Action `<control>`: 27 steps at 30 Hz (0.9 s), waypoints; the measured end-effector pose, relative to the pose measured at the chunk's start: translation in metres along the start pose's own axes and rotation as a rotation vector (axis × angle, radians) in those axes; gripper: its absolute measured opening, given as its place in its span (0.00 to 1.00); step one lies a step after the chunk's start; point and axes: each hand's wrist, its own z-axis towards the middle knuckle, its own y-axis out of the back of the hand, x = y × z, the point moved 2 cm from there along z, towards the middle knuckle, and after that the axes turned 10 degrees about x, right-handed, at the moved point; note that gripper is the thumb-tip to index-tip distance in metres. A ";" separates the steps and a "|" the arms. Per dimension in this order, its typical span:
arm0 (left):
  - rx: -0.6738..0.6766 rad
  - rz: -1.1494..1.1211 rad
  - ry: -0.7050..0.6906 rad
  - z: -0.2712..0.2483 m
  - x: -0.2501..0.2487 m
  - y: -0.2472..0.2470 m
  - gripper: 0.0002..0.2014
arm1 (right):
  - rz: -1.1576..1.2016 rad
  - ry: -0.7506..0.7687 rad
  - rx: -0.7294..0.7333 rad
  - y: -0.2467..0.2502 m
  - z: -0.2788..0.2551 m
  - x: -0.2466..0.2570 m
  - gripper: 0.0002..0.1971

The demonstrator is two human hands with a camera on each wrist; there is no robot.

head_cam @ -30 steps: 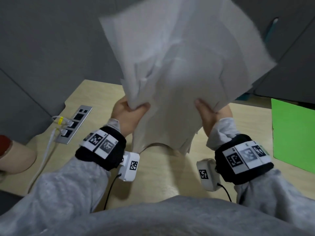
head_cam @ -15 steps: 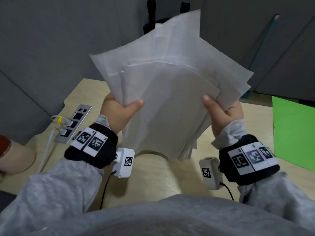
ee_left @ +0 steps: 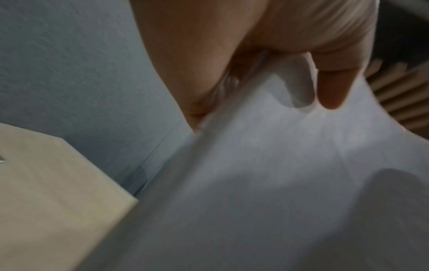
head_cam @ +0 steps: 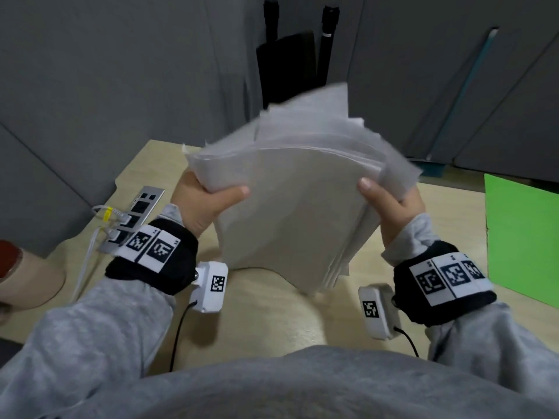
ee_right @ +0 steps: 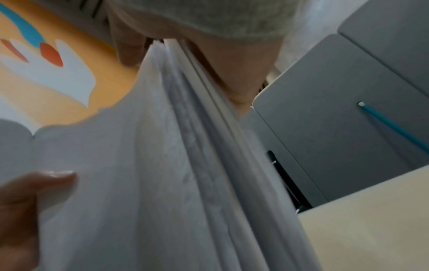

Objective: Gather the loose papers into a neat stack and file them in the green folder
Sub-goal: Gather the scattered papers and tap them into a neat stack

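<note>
A bundle of several white papers [head_cam: 290,195] stands on its lower edge on the wooden desk [head_cam: 272,316], leaning away from me, its top edges uneven. My left hand [head_cam: 208,204] grips its left side, thumb on the near sheet. My right hand [head_cam: 390,207] grips the right side the same way. In the left wrist view my fingers [ee_left: 332,86] pinch the papers [ee_left: 278,183]. The right wrist view looks along the fanned sheet edges [ee_right: 197,165] held between thumb and palm. The green folder [head_cam: 523,234] lies flat at the desk's right edge, apart from both hands.
A metal power socket panel [head_cam: 136,219] with white cables plugged in sits in the desk at the left. Grey partition walls [head_cam: 121,86] close the desk's far side. A beige and red object [head_cam: 21,270] lies at the left edge.
The bundle has come down from high in front of me and tilted away. Its sheets are drawn closer together. Both hands keep their grip on its sides.
</note>
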 end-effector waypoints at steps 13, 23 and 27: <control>0.126 -0.066 0.107 0.006 0.014 0.004 0.23 | -0.007 -0.085 0.088 0.000 0.011 -0.010 0.18; 0.188 -0.174 0.082 0.006 0.022 0.005 0.25 | 0.003 -0.083 0.055 -0.005 0.011 -0.012 0.27; 0.188 -0.119 0.089 0.006 0.022 -0.007 0.15 | -0.068 -0.099 0.024 -0.013 0.010 -0.017 0.15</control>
